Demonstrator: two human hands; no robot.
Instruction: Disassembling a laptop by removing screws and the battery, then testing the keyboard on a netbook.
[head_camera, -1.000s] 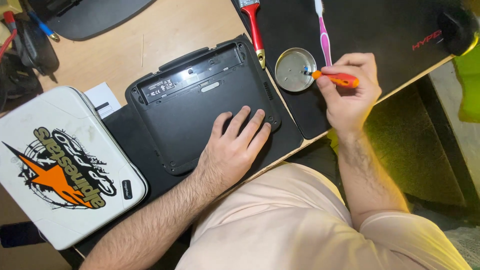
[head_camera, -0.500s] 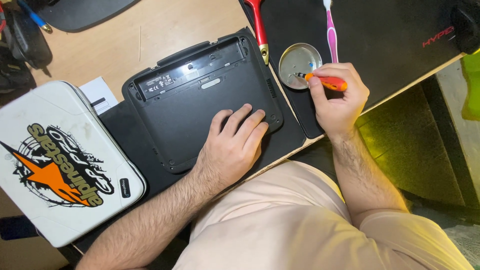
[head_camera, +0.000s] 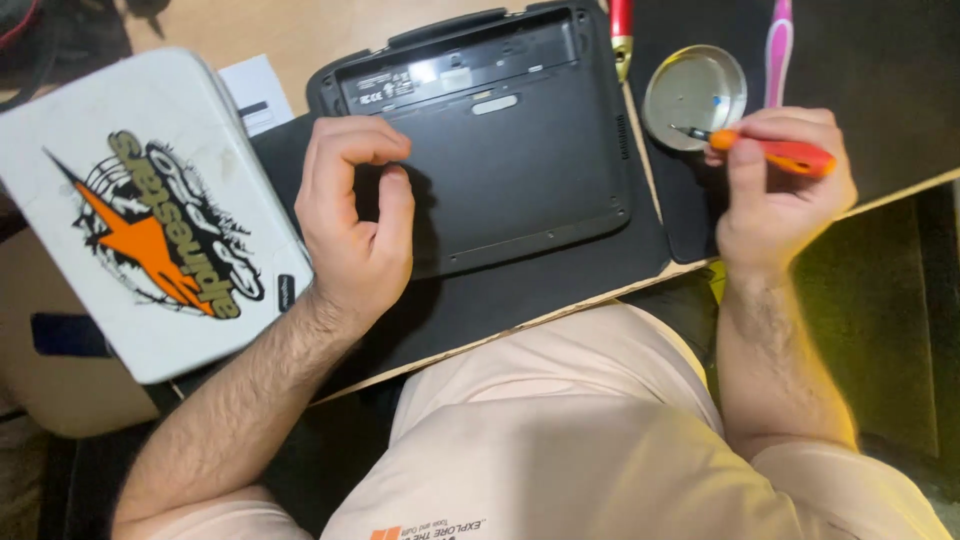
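Beside the black laptop (head_camera: 500, 180), on its right, the right hand (head_camera: 775, 190) keeps a closed grip on an orange-handled screwdriver (head_camera: 770, 150), tip pointing into the round metal dish (head_camera: 695, 95). The left hand (head_camera: 355, 215) rests on the laptop's upturned underside near its left edge, fingers curled with nothing held, pinching at the casing. As far as can be judged, the bottom cover is still seated and no loose screws show clearly in the dish, so opening the laptop seems barely begun. A pink toothbrush (head_camera: 778, 50) lies just right of the dish; a white stickered case (head_camera: 150, 210) lies left of the laptop on the worktop (head_camera: 280, 30).
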